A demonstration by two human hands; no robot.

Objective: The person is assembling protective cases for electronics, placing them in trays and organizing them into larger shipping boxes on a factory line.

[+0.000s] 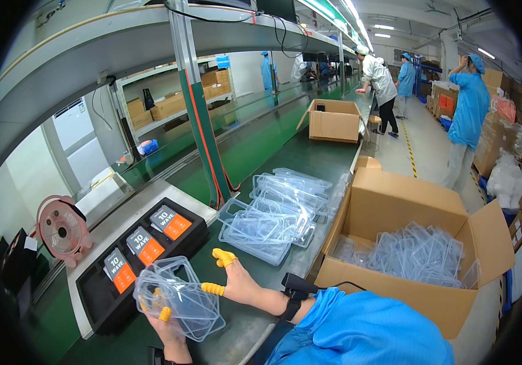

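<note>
My left hand (167, 331), with yellow finger cots, grips a few clear plastic trays (182, 298) from below and behind, tilted over the near end of the bench. Some of its fingers show only through the clear plastic. Beside the trays is my right hand (241, 285), also in yellow finger cots. Its fingers are apart, and one fingertip reaches the trays' right edge; whether it presses on them I cannot tell. Farther along the bench lies a loose pile of similar clear trays (273, 213). Left of my hands, a black foam tray (93, 298) bears three white-and-orange packs (141, 244).
A large open carton (395, 292) full of clear trays stands right of the bench. A smaller carton (334, 125) sits farther along it. A pink fan (63, 228) stands at left. A green post (200, 134) rises behind the pile. Several people (471, 109) stand farther off.
</note>
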